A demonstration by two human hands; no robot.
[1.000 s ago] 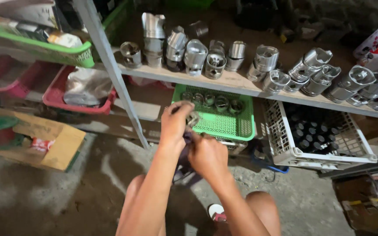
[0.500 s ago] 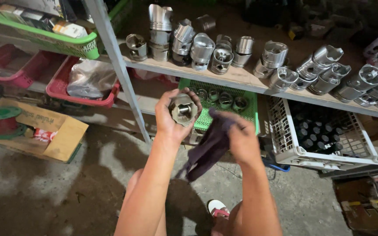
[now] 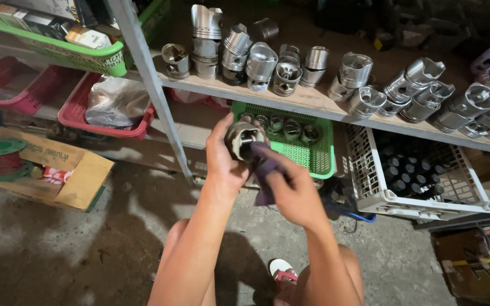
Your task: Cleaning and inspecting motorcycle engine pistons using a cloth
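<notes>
The right hand (image 3: 293,190) pinches a dark purple cloth rag (image 3: 263,170) and presses it into the open end of a round silver metal piston (image 3: 244,139), which the left hand (image 3: 225,158) grips around its side. Just behind lies a green plastic basket (image 3: 313,156) of smaller pistons; above, a wooden shelf (image 3: 290,102) carries more pistons.

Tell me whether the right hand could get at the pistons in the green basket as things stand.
Probably yes: the green basket lies open-topped just beyond the right hand, though that hand holds a dark cloth.
</notes>
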